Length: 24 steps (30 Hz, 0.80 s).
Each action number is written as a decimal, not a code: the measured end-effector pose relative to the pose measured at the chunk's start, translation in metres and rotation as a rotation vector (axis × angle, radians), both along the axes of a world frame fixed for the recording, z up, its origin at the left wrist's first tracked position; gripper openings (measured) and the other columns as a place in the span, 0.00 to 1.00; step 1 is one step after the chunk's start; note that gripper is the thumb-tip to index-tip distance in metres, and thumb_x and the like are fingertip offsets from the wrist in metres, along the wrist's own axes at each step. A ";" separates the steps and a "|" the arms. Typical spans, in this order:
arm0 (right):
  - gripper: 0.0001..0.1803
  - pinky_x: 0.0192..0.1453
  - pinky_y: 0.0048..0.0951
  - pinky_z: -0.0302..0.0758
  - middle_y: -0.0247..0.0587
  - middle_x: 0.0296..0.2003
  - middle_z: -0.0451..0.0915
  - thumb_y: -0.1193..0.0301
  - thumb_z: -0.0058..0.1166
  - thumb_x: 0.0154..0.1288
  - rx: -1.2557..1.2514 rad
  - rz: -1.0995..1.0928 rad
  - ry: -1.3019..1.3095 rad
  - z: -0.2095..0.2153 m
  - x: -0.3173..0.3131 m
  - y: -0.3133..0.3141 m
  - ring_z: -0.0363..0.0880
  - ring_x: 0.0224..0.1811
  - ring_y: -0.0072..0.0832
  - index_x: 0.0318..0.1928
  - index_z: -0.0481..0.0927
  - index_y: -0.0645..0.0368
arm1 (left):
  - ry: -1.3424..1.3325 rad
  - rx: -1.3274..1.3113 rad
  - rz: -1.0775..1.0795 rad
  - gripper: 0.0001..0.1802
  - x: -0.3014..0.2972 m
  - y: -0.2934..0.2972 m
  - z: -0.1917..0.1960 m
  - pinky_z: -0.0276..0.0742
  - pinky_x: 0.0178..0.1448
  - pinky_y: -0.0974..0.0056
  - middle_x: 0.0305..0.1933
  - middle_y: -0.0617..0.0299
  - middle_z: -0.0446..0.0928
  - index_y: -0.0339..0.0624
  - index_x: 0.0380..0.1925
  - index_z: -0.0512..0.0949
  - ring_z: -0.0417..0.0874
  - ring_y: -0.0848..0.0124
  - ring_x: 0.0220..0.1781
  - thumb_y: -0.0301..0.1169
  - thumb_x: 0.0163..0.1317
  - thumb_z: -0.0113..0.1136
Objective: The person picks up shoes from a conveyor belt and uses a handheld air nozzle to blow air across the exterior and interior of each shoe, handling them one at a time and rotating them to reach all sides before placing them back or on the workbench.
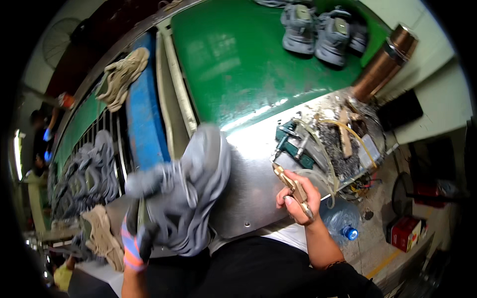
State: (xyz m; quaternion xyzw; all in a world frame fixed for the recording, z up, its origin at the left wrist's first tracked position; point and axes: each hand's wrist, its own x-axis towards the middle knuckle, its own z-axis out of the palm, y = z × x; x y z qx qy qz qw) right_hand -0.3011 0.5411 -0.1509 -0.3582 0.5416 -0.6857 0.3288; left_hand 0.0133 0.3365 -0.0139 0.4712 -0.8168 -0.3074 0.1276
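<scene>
Two grey sneakers [191,198], smeared by motion and overlapping, are held up in front of my lap at the left. My left hand [135,238], in a dark, pink and blue striped glove, grips them from their left side; part of its fingers is hidden behind them. My right hand [302,198] is bare and wrapped round a brass-coloured hand tool with a narrow nozzle [293,188], which looks like a small torch or air gun. Its tip points up and left, over the metal plate [248,198] and apart from the sneakers.
Grey sneakers [315,32] stand on the green belt [233,64]. A copper-coloured flask [385,62] and a green metal device [295,144] with hoses are at the right. More shoes [84,176] fill a rack at the left. A water bottle [340,218] lies below.
</scene>
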 end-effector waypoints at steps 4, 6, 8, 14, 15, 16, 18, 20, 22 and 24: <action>0.31 0.32 0.29 0.76 0.49 0.30 0.80 0.76 0.51 0.58 -0.124 -0.051 -0.241 -0.008 0.007 0.003 0.78 0.27 0.27 0.63 0.62 0.72 | 0.833 0.706 0.228 0.19 -0.136 -0.053 -0.025 0.75 0.53 0.64 0.49 0.60 0.77 0.38 0.52 0.75 0.79 0.69 0.48 0.40 0.70 0.48; 0.33 0.31 0.29 0.76 0.49 0.28 0.78 0.72 0.51 0.59 -0.106 -0.092 -0.254 0.003 0.008 0.000 0.76 0.25 0.28 0.64 0.60 0.74 | 0.675 0.614 0.077 0.21 -0.259 -0.082 -0.012 0.77 0.50 0.61 0.50 0.57 0.75 0.41 0.51 0.75 0.79 0.65 0.48 0.44 0.68 0.49; 0.35 0.29 0.30 0.75 0.47 0.25 0.76 0.70 0.52 0.60 -0.125 -0.042 -0.218 0.006 0.014 0.000 0.74 0.23 0.30 0.64 0.59 0.74 | 0.181 0.069 -0.144 0.26 -0.372 -0.126 -0.029 0.74 0.57 0.56 0.60 0.49 0.71 0.40 0.54 0.74 0.76 0.55 0.55 0.46 0.63 0.50; 0.39 0.24 0.30 0.74 0.45 0.22 0.73 0.62 0.54 0.61 0.019 -0.184 -0.097 0.011 0.015 -0.005 0.72 0.21 0.30 0.62 0.57 0.79 | 0.132 -0.136 -0.394 0.48 -0.480 -0.155 -0.069 0.71 0.63 0.57 0.63 0.45 0.71 0.34 0.60 0.70 0.73 0.52 0.63 0.66 0.52 0.53; 0.41 0.24 0.30 0.73 0.45 0.22 0.72 0.63 0.54 0.60 0.011 -0.206 -0.134 0.010 0.015 -0.004 0.71 0.21 0.30 0.64 0.54 0.80 | 0.089 -0.153 -0.470 0.48 -0.437 -0.154 -0.063 0.71 0.64 0.56 0.63 0.44 0.71 0.34 0.61 0.69 0.72 0.51 0.64 0.65 0.53 0.52; 0.43 0.24 0.30 0.72 0.44 0.22 0.71 0.64 0.54 0.59 -0.001 -0.223 -0.172 0.010 0.015 -0.004 0.69 0.21 0.30 0.66 0.51 0.81 | 0.042 -0.173 -0.544 0.49 -0.376 -0.154 -0.050 0.70 0.65 0.54 0.64 0.43 0.70 0.33 0.62 0.68 0.71 0.50 0.65 0.65 0.54 0.52; 0.41 0.23 0.28 0.72 0.44 0.22 0.72 0.62 0.55 0.59 -0.016 -0.261 -0.075 0.009 0.016 -0.009 0.69 0.20 0.29 0.63 0.56 0.81 | 0.257 -0.714 -0.225 0.45 -0.240 -0.160 -0.059 0.70 0.66 0.55 0.64 0.46 0.70 0.35 0.63 0.67 0.73 0.53 0.63 0.62 0.57 0.52; 0.41 0.22 0.27 0.70 0.43 0.21 0.71 0.62 0.54 0.58 -0.022 -0.238 -0.071 0.012 0.018 -0.009 0.68 0.20 0.29 0.63 0.56 0.81 | -0.024 -0.990 0.304 0.49 -0.038 -0.166 -0.043 0.68 0.67 0.54 0.64 0.47 0.71 0.36 0.63 0.67 0.73 0.55 0.64 0.64 0.52 0.57; 0.40 0.23 0.26 0.69 0.42 0.21 0.69 0.65 0.50 0.58 -0.026 -0.207 -0.063 0.013 0.020 -0.011 0.67 0.19 0.28 0.64 0.54 0.81 | -0.729 -1.163 0.969 0.53 0.175 -0.150 -0.032 0.66 0.68 0.54 0.64 0.48 0.71 0.37 0.64 0.67 0.72 0.58 0.64 0.66 0.46 0.62; 0.40 0.25 0.26 0.70 0.41 0.22 0.69 0.65 0.48 0.59 -0.019 -0.162 -0.100 0.014 0.016 -0.011 0.67 0.21 0.28 0.65 0.52 0.81 | -0.904 -0.624 1.211 0.66 0.385 -0.124 -0.038 0.54 0.76 0.57 0.73 0.50 0.59 0.38 0.70 0.58 0.60 0.59 0.74 0.72 0.36 0.66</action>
